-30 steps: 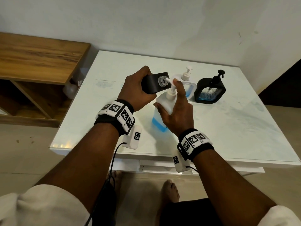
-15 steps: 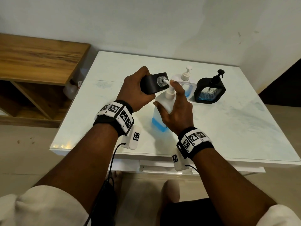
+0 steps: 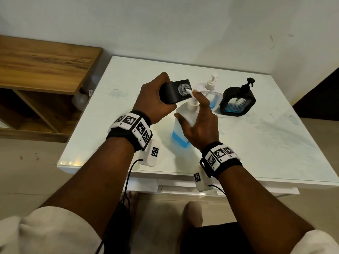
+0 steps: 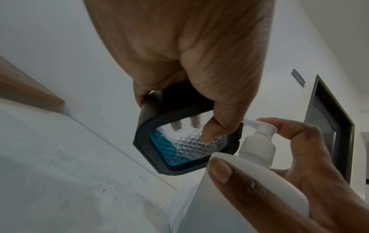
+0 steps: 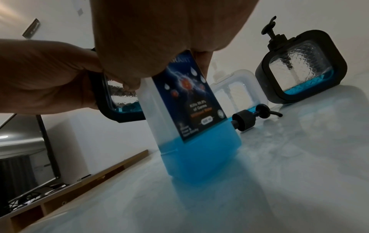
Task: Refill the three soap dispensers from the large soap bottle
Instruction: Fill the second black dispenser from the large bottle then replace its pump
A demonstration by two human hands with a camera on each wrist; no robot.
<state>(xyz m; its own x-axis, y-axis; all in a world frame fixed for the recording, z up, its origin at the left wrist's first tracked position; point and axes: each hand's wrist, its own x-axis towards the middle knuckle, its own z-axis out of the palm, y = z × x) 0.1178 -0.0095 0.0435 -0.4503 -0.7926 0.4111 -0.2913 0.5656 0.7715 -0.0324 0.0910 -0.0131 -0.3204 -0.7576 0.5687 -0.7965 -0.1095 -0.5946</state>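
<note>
A white desk (image 3: 256, 143) stands against a pale wall (image 3: 183, 24). A wooden shelf unit (image 3: 36, 66) sits just beside its left edge, on a beige floor (image 3: 27, 162).

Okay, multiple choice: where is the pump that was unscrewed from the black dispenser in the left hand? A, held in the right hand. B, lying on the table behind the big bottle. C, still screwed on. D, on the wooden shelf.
B: the loose black pump lies on its side on the white table behind the large translucent soap bottle.
</note>
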